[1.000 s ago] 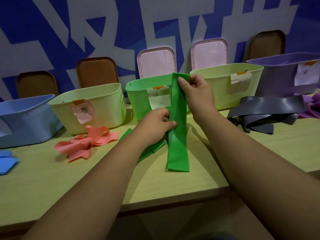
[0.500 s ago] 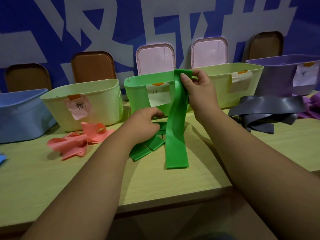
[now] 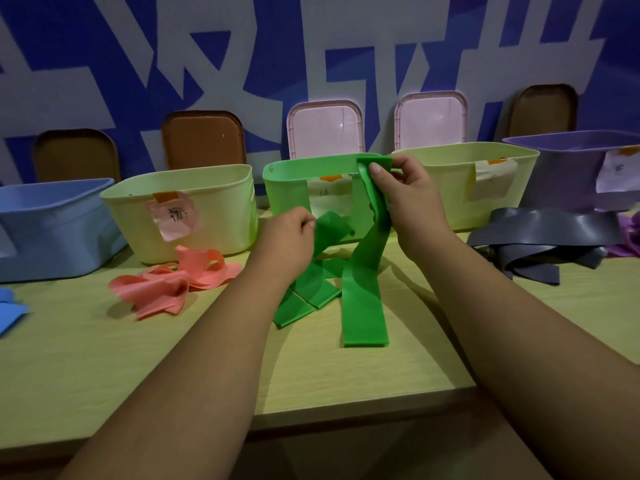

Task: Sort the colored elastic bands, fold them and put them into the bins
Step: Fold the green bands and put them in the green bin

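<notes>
- while the right hand pinches the top end of a long green band between its thumb and curled fingers, level with the rim of the green bin, the band hangs down and its lower end lies flat on the table.
- the left hand, lower and further left, has its fingers curled tight on a crumpled green band, holding it up just in front of the green bin's near wall.
- flat green bands lie on the table below the left hand, just left of the long green band's lower end; whether they touch it i cannot tell.
- a row of bins stands along the far side of the table, from left to right: a blue bin, a pale yellow bin with a pink paper label, the green bin, a second pale yellow bin and a purple bin.
- pink bands lie in a loose heap in front of the first pale yellow bin.
- grey bands are piled on the right, in front of the purple bin.
- a blue band shows at the left edge, and a purple band at the right edge.
- brown lids and pink lids lean upright against the blue-and-white wall behind the bins.
</notes>
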`<state>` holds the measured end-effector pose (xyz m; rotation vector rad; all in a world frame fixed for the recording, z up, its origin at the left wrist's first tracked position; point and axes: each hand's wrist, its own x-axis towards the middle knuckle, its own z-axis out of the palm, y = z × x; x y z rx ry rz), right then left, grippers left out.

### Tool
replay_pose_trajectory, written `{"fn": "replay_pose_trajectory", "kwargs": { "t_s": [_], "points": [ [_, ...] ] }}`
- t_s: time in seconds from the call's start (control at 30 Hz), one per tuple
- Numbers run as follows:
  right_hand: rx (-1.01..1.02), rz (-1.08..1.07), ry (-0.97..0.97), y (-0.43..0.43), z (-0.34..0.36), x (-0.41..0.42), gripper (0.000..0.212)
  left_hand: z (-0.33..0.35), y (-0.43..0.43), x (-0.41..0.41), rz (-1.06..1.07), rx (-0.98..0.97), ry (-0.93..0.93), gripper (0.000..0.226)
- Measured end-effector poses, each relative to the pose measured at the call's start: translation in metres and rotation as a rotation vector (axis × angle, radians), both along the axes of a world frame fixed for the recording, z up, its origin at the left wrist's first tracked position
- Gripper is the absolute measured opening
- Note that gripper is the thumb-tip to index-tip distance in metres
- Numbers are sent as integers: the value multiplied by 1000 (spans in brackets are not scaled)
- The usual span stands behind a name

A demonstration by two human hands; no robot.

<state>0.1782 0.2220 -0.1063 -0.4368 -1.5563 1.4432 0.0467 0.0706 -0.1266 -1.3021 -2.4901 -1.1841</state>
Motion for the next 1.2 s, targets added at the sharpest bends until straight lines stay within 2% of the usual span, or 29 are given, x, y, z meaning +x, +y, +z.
{"fn": "replay_pose_trajectory", "kwargs": {
  "t_s": [0.17, 0.27, 0.4, 0.53, 0.73, 1.2],
  "points": [
    [-4, 118, -61, -4, 0, -1, 5, 9, -5, -2, 11, 290, -76, 20],
    [21, 183, -98, -7, -4, -4, 8, 12, -5, -3, -61, 424, -241, 20],
    [46, 263, -155, -11, -7, -5, 15, 15, -6, 3, -156, 502, -491, 19],
    [59, 272, -154, -11, -8, -4, 14, 19, -8, 11, -250, 546, -636, 18],
    [55, 264, -154, -13, -6, -4, 18, 22, -11, 15, -299, 559, -742, 18],
    [102, 272, -166, -13, -8, -5, 16, 23, -13, 14, -242, 548, -801, 16]
  ]
}}
